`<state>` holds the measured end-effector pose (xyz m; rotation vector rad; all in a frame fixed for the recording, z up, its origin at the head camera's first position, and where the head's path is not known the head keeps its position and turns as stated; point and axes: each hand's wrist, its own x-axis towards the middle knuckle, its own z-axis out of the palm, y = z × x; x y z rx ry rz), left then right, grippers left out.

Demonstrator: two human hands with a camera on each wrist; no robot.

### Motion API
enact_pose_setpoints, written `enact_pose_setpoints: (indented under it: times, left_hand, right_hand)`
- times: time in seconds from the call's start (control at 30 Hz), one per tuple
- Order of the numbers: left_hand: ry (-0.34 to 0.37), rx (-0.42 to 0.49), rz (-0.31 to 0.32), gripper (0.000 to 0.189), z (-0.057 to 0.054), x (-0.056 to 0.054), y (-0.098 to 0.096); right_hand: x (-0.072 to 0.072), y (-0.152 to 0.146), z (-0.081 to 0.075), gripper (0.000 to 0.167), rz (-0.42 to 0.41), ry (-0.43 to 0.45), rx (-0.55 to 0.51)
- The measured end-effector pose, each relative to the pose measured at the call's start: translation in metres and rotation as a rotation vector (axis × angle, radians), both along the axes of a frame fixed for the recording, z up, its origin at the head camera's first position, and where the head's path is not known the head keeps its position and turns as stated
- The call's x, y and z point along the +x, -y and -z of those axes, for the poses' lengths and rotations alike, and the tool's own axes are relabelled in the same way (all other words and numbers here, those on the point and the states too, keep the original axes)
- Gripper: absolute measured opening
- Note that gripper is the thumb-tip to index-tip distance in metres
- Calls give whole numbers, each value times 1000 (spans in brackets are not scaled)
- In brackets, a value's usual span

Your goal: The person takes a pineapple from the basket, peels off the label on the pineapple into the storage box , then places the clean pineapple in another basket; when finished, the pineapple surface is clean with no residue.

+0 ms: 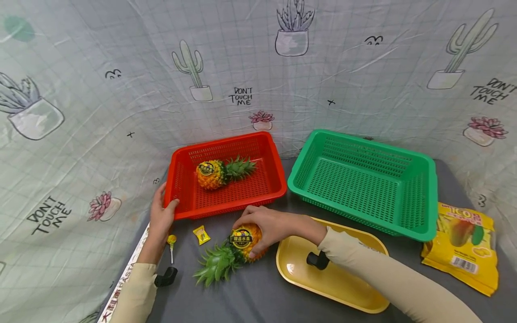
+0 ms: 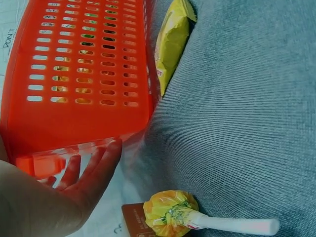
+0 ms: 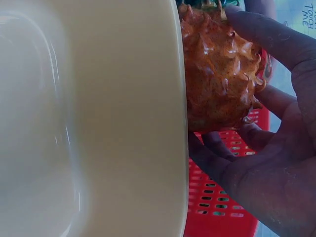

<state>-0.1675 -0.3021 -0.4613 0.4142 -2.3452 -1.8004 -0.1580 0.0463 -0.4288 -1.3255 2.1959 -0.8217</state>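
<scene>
My left hand (image 1: 160,220) grips the left end of a red plastic basket (image 1: 226,196), its thumb over the rim and its fingers outside. In the left wrist view those fingers reach under the rim beside the slotted wall. Inside the basket lies a toy pineapple (image 1: 211,176) on its side, leaves to the right. My right hand (image 1: 269,225) holds a second toy pineapple (image 1: 244,240) with a black label, in front of the basket. Its green leaves point left and toward me. In the right wrist view, thumb and fingers curve round its bumpy orange body (image 3: 219,69).
A yellow oval tray (image 1: 319,282) lies below my right forearm. A green basket (image 1: 355,184) stands at the back right, with a yellow snack bag (image 1: 462,246) beside it. A wrapped candy (image 1: 201,235) and a lollipop (image 1: 172,239) lie near the left hand, by a printed package (image 1: 123,280).
</scene>
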Motion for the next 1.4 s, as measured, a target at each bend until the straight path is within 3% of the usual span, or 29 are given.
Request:
enact_pose_setpoints:
  times: [0.2, 0.37, 0.67, 1.0, 1.17, 1.4]
  left_hand:
    - [-90, -145, -11, 65, 1, 11, 2]
    - [-286, -331, -37, 70, 2, 24, -7]
    - [-555, -468, -48, 68, -17, 44, -31]
    - [-686, -617, 71, 51, -32, 66, -54]
    - [-772, -591, 138, 44, -35, 76, -65]
    - [-766, -566, 286, 33, -33, 92, -70]
  right_hand:
    - [1, 1, 0, 72, -26, 0, -6]
    - [1, 0, 1, 72, -15, 18, -14]
    - [2, -4, -1, 71, 1, 21, -15]
    - [2, -6, 4, 71, 4, 1, -46]
    - [1, -6, 5, 70, 2, -8, -55]
    - [1, -6, 7, 70, 0, -8, -94]
